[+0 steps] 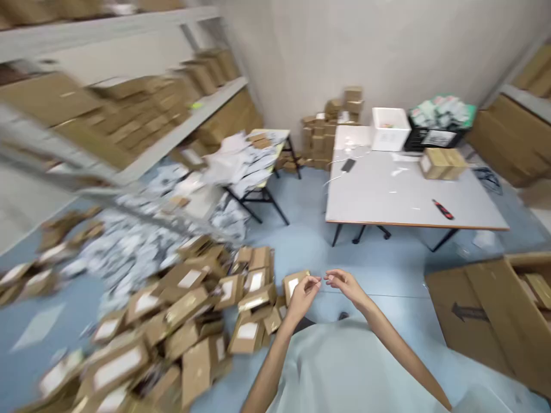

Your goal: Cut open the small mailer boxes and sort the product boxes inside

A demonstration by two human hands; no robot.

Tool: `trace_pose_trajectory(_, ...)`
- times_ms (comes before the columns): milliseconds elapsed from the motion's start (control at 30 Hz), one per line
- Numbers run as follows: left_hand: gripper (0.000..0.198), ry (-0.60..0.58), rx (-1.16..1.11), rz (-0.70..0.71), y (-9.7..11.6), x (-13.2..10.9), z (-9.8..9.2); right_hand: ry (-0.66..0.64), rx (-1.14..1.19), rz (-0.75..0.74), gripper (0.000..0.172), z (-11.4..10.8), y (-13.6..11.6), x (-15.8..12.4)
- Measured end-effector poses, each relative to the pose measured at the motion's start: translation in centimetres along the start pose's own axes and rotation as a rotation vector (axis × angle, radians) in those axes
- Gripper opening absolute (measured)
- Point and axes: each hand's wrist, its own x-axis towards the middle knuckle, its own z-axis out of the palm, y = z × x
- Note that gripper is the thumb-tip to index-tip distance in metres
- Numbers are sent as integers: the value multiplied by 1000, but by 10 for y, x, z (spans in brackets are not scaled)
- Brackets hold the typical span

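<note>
Both hands are raised in front of my body, their fingertips almost meeting. My left hand [305, 291] has its fingers drawn together, and whether something small is between them cannot be made out. Just right of it, my right hand [344, 284] is bent with its fingers close together, and nothing can be made out in it. Behind my left hand a small cardboard box [293, 283] with a white label lies on the floor. Many more labelled boxes [185, 310] are heaped to the left, partly blurred.
A grey table [387, 195] ahead holds a white bin [390, 129], a black crate [434, 135], a taped box [443, 163] and a red-black tool [443, 209]. A large open carton [477, 315] stands right. Shelves [185, 126] and a paper-covered small table [245, 160] are left.
</note>
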Motion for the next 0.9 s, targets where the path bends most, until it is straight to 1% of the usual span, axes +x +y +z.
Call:
trace_pose_trajectory(67,54,-106,32,69,32,34,44,111,39,-100,78,-51,-27,-20)
trace_pose_trajectory(167,55,-251,67,138,72,74,108,309,113,-187,79,-114,-50,-56)
trace_pose_trajectory(267,53,-392,77,166,99,106,166,488,185,-225,77,-159,-59,-85)
trace_pose_trajectory(367,52,-494,82,182,114,136,215,586,219,-226,77,-194,-65,-97)
trace_pose_trajectory(433,53,-539,93,188,119,157,243,630,222,-230,78,-218,-71,-96)
trace_pose_trajectory(500,55,-568,103,190,124,181,267,682,216,-242,80,-244,-81,-89)
trace_pose_trajectory(633,60,-601,121,201,141,235,310,792,199,-250,82,-305,-114,-66)
trace_pose_trajectory(733,60,-639,136,222,167,278,347,856,184,-258,84,-353,-149,-49)
trace_pose_trajectory(833,55,-685,125,264,202,321,389,898,145,-288,81,-397,-185,-36)
trace_pose_trajectory(900,52,-712,109,292,227,347,417,922,121,-307,77,-423,-203,-29)
